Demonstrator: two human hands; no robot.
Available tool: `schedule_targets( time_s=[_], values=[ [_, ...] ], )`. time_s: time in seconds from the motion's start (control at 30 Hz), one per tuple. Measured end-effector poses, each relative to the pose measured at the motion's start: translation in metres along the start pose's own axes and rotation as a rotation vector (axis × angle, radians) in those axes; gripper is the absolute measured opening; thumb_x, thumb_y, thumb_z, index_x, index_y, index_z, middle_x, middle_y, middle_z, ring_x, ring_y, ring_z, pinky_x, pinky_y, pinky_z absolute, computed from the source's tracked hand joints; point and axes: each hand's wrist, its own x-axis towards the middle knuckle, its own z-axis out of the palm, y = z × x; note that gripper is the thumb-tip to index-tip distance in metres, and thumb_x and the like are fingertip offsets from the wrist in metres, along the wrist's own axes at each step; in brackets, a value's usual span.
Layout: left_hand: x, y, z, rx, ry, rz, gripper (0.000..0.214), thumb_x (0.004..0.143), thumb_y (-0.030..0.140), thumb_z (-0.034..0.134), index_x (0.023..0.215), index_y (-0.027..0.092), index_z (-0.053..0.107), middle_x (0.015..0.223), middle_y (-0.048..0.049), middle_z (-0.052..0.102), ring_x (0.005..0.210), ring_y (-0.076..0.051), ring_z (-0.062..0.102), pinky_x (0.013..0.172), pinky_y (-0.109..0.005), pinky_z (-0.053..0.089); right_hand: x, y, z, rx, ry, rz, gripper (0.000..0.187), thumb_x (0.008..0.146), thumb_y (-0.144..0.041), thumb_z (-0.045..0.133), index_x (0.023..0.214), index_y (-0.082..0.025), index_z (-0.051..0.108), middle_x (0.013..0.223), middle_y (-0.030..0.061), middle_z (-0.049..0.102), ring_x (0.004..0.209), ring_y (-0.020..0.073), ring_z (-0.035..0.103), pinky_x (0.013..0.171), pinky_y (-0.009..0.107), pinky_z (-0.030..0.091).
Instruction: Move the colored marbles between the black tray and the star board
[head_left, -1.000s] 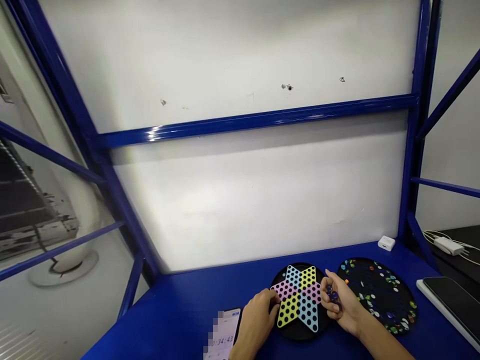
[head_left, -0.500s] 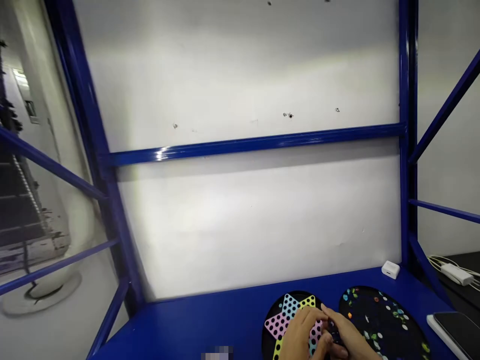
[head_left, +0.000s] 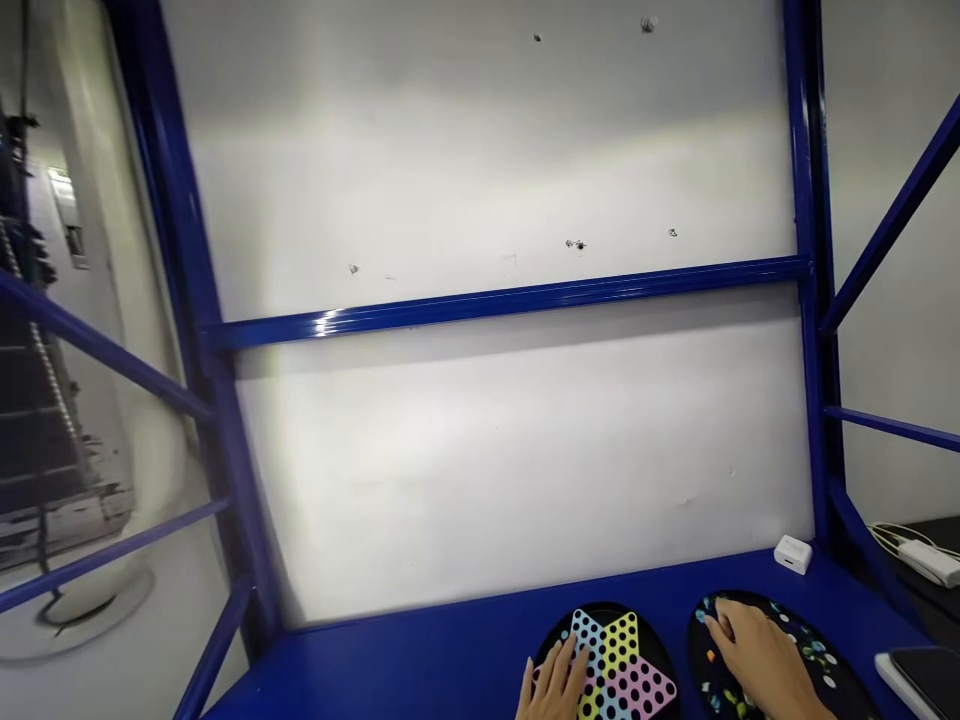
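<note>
My left hand (head_left: pixel 553 686) lies with its fingers stretched over the left part of a Chinese checkers board (head_left: pixel 643 684), a star in blue, yellow and pink with black holes, on a round black base. To its right, my right hand (head_left: pixel 765 655) is over a round black tray (head_left: pixel 817 690) strewn with small marbles and white pieces. Its fingers are curled, with thumb and forefinger close together near the blue marbles (head_left: pixel 703 610) at the tray's upper left. Anything between those fingertips is too small to make out. An orange piece (head_left: pixel 711 656) lies below the right thumb.
Both round boards stand on a blue tabletop (head_left: pixel 405 660). A small white case (head_left: pixel 793 554) sits at the back right, and a phone (head_left: pixel 930 675) on a white box at the right edge. Blue frame bars (head_left: pixel 525 300) run before the white wall, with white cables (head_left: pixel 892 540) beyond.
My hands were together over the star board; now they are apart. The right has moved right onto the black tray, while the left has opened flat on the board. The view has shifted slightly.
</note>
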Motion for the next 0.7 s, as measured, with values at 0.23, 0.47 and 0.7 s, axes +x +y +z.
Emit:
schedule_targets(
  time_s=[0.23,0.47,0.7],
  values=[
    [0.009,0.017,-0.014,-0.02,-0.062,0.0,0.079,0.088,0.072,0.038,0.154,0.03,0.024,0.161,-0.0028,0.02,0.148,-0.038,0.022,0.119,-0.065,0.013,0.003,0.015,-0.002,-0.241,0.048,-0.069,0.031,0.094,-0.041,0.037,0.088,-0.023,0.063,0.093,0.0091,0.066,0.091,0.028,0.061,0.075,0.038,0.043],
    [0.001,0.026,-0.008,-0.115,0.153,-0.077,0.059,0.092,0.054,0.041,0.146,0.029,0.046,0.156,-0.0041,0.04,0.144,-0.029,0.036,0.122,-0.056,0.02,-0.035,-0.052,0.005,-0.063,-0.189,-0.189,0.054,0.095,-0.059,0.036,0.133,-0.026,0.057,0.147,0.0084,0.049,0.136,0.0315,0.04,0.111,0.048,0.032],
    [-0.008,0.038,-0.009,-0.076,0.142,-0.132,0.055,0.09,0.047,0.046,0.143,0.031,0.049,0.155,-0.0013,0.042,0.146,-0.029,0.032,0.121,-0.058,0.018,-0.061,-0.083,0.017,0.024,-0.59,-0.402,0.064,0.09,-0.062,0.045,0.148,-0.034,0.042,0.161,0.0017,0.029,0.147,0.0339,0.023,0.12,0.058,0.009]
  ],
)
